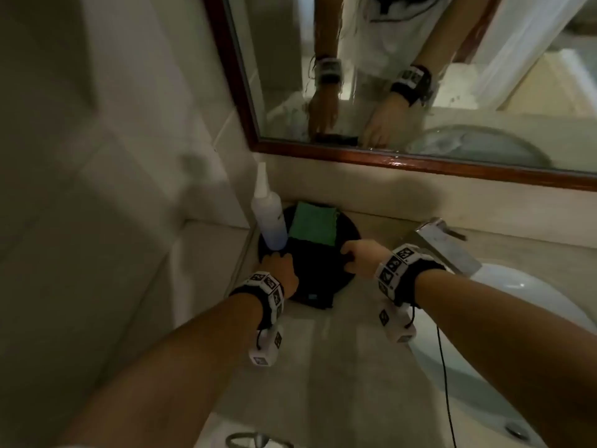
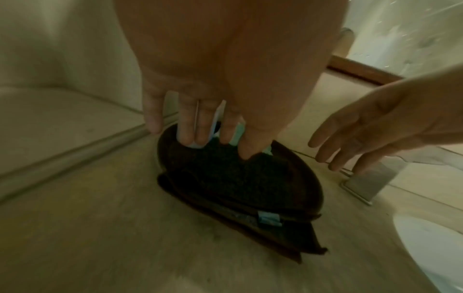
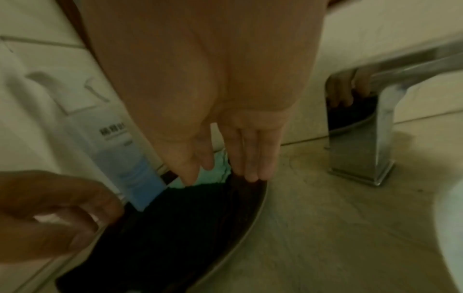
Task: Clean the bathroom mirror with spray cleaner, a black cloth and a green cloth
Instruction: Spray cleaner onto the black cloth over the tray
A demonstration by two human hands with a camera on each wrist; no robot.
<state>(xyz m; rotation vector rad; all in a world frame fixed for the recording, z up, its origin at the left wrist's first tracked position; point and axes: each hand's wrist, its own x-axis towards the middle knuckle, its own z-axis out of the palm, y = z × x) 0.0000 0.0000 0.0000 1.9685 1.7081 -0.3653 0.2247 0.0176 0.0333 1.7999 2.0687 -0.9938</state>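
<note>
Head view: round black tray [image 1: 350, 229] sits in the counter corner, spray bottle [image 1: 269, 218] against the wall, green cloth [image 1: 311, 226] behind the black cloth [image 1: 315, 270] overhanging the tray's front rim.

Left wrist: left hand [image 2: 225, 89], fingers straight, touches the black cloth [image 2: 233, 178].

Right wrist: right hand [image 3: 213, 99], fingers relaxed, reaches the tray [image 3: 255, 206] edge near the faucet [image 3: 363, 138]; bare beige counter [image 3: 325, 228] between.

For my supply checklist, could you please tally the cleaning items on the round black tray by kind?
Spray bottles: 1, the spray bottle standing at the left edge of the tray.
Cloths: 2, the green cloth at the back and the black cloth at the front, overhanging the near rim.
Total: 3
</note>
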